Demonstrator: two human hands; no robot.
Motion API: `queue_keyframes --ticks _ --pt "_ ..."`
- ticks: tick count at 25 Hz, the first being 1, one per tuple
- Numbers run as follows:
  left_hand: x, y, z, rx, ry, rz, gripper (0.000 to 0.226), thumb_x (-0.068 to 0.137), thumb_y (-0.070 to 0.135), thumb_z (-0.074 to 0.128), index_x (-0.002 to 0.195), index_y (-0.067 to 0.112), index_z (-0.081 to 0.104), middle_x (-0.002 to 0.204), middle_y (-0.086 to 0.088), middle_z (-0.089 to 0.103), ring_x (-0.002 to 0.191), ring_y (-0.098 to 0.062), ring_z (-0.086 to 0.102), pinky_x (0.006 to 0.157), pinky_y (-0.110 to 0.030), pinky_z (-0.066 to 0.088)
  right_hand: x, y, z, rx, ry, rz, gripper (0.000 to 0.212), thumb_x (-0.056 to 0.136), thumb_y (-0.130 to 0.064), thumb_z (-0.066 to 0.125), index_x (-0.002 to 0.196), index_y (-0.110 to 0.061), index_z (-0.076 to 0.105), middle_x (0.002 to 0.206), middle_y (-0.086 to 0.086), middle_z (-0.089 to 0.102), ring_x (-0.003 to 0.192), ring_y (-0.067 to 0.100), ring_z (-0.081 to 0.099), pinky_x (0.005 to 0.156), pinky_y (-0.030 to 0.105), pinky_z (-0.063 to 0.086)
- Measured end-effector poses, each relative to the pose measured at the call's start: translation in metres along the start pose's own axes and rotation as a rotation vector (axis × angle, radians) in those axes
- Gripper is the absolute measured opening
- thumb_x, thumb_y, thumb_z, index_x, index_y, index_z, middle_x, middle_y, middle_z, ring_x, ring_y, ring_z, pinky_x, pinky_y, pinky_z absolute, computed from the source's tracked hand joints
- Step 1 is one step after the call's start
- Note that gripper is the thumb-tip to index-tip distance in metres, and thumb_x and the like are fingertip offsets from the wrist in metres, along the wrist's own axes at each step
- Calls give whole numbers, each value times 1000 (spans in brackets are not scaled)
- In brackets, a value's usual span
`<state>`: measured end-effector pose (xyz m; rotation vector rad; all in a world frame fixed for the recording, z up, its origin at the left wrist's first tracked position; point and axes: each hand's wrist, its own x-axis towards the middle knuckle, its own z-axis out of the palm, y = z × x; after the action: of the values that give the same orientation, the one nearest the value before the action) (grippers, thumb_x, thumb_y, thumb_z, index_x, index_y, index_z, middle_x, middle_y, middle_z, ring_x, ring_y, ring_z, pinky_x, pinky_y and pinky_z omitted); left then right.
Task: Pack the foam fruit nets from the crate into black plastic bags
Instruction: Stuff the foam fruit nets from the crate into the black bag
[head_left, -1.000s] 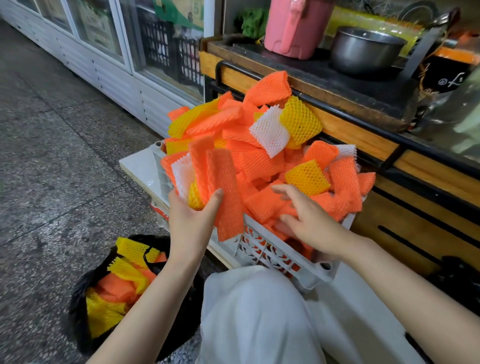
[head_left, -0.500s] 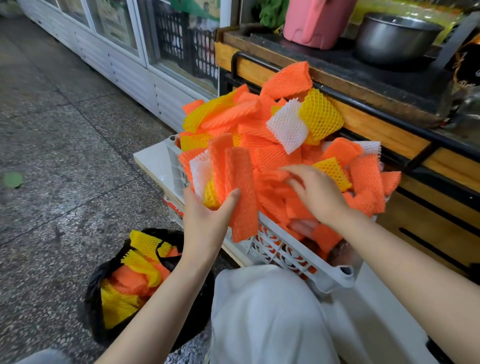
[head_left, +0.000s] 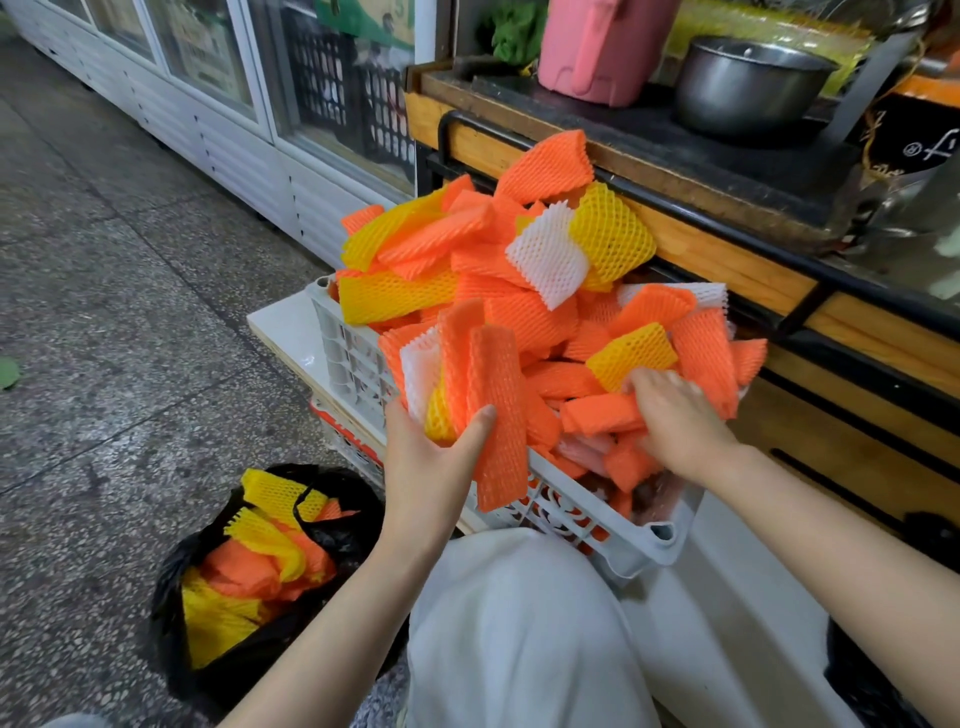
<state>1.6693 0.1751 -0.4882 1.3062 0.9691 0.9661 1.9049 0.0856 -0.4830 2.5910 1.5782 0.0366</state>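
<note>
Head view looks down on a white lattice crate (head_left: 650, 546) heaped well above its rim with foam fruit nets (head_left: 524, 317), mostly orange, with some yellow and a few white among them. The crate sits on a low white platform (head_left: 280, 327), and a second crate with red trim shows just beneath its left wall.

At the crate's near-left corner the left hand (head_left: 431, 457) grips an upright bundle of nets (head_left: 457, 364): orange ones, a white one and a yellow one pressed together. Its fingers wrap round the back of the bundle, and its thumb lies across the front of a long orange net (head_left: 496, 421), which hangs down over the crate's near wall.

At the crate's near-right part the right hand (head_left: 680, 421) lies palm down on the heap. Its fingers reach forward over orange nets and touch the edge of a yellow net (head_left: 631, 353). The thumb is hidden, so I cannot tell whether this hand has hold of anything.

On the floor (head_left: 104, 312), to the near left of the crate, a black plastic bag (head_left: 174, 629) stands open, partly filled with orange and yellow nets (head_left: 244, 577).

Directly behind the crate runs a wooden tabletop (head_left: 701, 249) with a black rail, carrying a pink container (head_left: 597, 47) and a metal pot (head_left: 748, 83). To the far left of the crate stands a glass-door cabinet (head_left: 234, 104). A pale trouser knee (head_left: 519, 634) fills the space in front of the crate.
</note>
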Motion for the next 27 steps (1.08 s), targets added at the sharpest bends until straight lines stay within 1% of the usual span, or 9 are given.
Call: queue_keyframes --ticks 2,4,7,10,13,17,18,22,27 --pt "-3 -2 -1 -9 -2 -13 36 78 28 74 98 30 45 101 3 62 89 -8 64 74 -28 53 4 5 -4 6 74 42 38 77 -2 56 111 -18 45 115 4 53 111 26 45 83 35 31" --pt "-3 -2 -3 -4 8 -23 35 78 30 74 94 33 43 102 2 61 90 -8 63 72 -26 51 4 5 -15 122 150 71 32 80 -7 58 109 -17 48 113 4 56 107 28 50 75 35 33" --pt "3 -4 -9 57 106 -6 41 72 42 74 93 35 40 108 -4 55 101 -19 58 85 -39 51 -5 -15 -37 396 309 103 35 84 -21 64 115 -12 49 111 6 57 100 27 56 67 31 33" --pt "8 -5 -13 80 159 -34 60 64 53 72 106 25 40 117 -7 50 112 -24 52 96 -48 46 -21 -56 -57 633 427 39 40 85 -27 65 116 -10 48 103 0 53 94 20 54 69 30 37" --pt "10 -6 -13 -13 125 -63 63 66 51 75 109 22 40 117 -8 54 109 -23 56 92 -45 49 -38 -106 -58 731 363 -75 42 84 -30 66 118 -12 48 109 0 53 98 20 55 80 35 45" --pt "6 -5 -21 -101 -24 -41 49 76 51 68 103 20 41 102 -17 57 86 -24 59 64 -21 50 -48 -145 -47 768 296 -241 55 81 -27 68 131 -18 49 124 -2 52 116 14 48 98 24 37" --pt "4 -1 -24 -141 -49 -33 49 76 49 69 104 23 40 102 -14 56 87 -21 57 67 -19 51 -49 -149 -46 792 268 -266 59 81 -26 67 136 -19 46 129 -3 49 119 14 46 99 26 39" --pt "6 15 -39 -144 -9 -84 86 61 38 84 123 16 30 122 -5 52 105 -13 57 94 -40 50 -53 -157 -49 999 155 -327 62 83 -15 65 140 -21 42 134 -9 45 120 3 46 87 16 49" --pt "14 13 -54 -41 110 -99 60 76 20 76 124 9 42 105 -1 60 89 -10 61 76 -30 51 -57 -151 -57 1105 25 -362 46 86 -11 62 128 -28 52 111 -19 55 102 -5 55 86 7 42"
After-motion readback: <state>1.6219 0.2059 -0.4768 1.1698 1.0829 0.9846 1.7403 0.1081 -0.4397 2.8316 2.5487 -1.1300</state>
